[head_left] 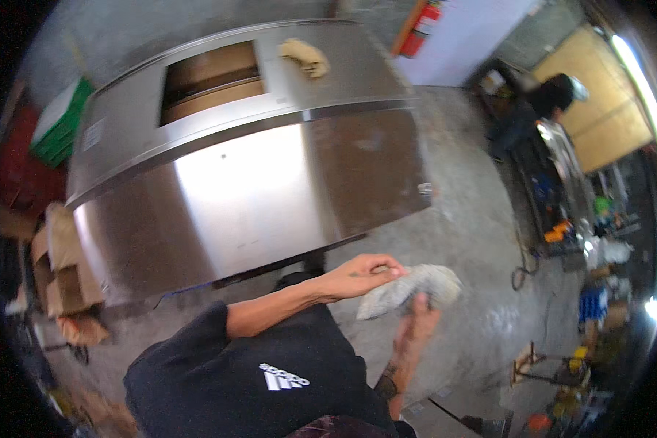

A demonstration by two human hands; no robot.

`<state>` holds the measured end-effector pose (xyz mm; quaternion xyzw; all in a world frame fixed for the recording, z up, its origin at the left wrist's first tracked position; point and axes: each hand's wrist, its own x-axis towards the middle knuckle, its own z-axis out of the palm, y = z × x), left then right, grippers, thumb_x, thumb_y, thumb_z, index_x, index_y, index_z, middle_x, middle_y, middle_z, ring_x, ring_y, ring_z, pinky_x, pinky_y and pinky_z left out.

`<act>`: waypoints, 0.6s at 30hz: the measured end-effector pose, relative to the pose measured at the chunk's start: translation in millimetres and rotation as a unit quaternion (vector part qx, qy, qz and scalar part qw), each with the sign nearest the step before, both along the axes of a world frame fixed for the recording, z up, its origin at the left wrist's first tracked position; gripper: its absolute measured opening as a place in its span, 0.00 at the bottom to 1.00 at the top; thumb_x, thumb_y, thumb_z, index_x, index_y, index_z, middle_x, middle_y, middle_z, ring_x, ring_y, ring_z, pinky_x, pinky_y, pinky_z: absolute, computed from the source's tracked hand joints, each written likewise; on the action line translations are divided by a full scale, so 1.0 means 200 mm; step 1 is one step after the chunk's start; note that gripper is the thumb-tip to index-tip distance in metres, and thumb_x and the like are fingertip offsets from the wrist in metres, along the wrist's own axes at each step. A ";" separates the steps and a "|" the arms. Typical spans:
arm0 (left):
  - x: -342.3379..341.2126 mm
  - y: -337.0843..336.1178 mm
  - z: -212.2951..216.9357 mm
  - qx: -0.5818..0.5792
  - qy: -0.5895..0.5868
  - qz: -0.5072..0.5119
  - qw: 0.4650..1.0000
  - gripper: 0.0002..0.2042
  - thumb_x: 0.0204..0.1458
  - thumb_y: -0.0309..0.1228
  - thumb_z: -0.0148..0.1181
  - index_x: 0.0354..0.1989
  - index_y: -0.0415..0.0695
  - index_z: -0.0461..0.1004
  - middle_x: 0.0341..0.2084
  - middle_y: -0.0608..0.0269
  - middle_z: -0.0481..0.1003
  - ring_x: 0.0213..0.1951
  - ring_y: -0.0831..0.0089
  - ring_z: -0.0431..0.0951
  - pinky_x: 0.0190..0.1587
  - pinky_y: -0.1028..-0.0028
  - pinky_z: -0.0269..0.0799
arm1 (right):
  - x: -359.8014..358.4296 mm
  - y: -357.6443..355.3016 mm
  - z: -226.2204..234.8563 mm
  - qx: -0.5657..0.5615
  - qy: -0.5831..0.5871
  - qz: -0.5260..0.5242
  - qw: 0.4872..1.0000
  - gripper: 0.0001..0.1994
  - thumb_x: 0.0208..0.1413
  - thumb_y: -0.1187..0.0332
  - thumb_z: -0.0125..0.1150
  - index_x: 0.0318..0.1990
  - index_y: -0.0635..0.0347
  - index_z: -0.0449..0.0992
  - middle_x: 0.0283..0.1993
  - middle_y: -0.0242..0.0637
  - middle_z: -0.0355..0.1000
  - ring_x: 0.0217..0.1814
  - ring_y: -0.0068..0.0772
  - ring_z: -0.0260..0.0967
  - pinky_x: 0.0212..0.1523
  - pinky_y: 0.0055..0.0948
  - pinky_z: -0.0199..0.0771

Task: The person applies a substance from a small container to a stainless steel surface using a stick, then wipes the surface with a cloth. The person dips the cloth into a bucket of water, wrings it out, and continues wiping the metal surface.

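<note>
where our fingers meet, they close on a grey rag (410, 289) held in the air over the concrete floor (474, 219), just off the near right corner of a steel cabinet (248, 190). our left hand (361, 276) comes across from the left and curls over the rag's upper edge, fingertips bent down into the cloth. our right hand (418, 315) rises from below, its thumb and fingers pinching the rag's lower side, so the two hands grip it together and nearly touch. the rag is crumpled, one end poking out to the right past both hands and another hanging toward the left.

past the hands, our black sleeve (197, 358) and shirt fill the lower middle of the view. the cabinet lies ahead of us, its broad polished face tilted toward us and throwing back glare. on its top there is a rectangular opening (212, 82), and a tan cloth (305, 57) lies bunched beside it, well apart from our hands. cardboard boxes (62, 270) stand to the left of the cabinet. far off to the right another person (540, 106) bends near a cluttered bench (562, 197), and a red extinguisher (422, 28) hangs on the back wall.
</note>
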<state>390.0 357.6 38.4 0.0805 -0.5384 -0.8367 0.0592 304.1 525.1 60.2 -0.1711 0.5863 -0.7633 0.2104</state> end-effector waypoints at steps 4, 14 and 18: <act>-0.25 -0.11 0.11 -0.011 -0.007 -0.109 0.994 0.20 0.73 0.38 0.51 0.69 0.45 0.66 0.38 0.69 0.76 0.32 0.82 0.76 0.32 0.75 0.77 | -0.29 -0.24 0.10 0.055 -0.001 0.037 0.998 0.26 0.68 0.67 0.63 0.69 0.63 0.65 0.61 0.48 0.75 0.63 0.39 0.74 0.62 0.37 0.74; -0.35 -0.83 0.10 -0.218 -0.125 0.173 0.952 0.20 0.73 0.42 0.53 0.66 0.44 0.70 0.40 0.61 0.80 0.33 0.76 0.81 0.38 0.73 0.81 | -1.42 -0.99 -0.06 0.246 0.367 0.068 0.895 0.17 0.70 0.60 0.62 0.46 0.70 0.77 0.41 0.52 0.77 0.44 0.48 0.76 0.46 0.41 0.73; -0.18 -1.25 0.05 -0.298 -0.150 0.454 0.826 0.18 0.74 0.39 0.51 0.64 0.42 0.72 0.42 0.60 0.80 0.34 0.77 0.80 0.37 0.75 0.78 | -1.75 -1.51 -0.08 0.156 0.518 0.155 0.827 0.13 0.67 0.66 0.63 0.51 0.65 0.77 0.44 0.58 0.72 0.46 0.63 0.73 0.47 0.49 0.72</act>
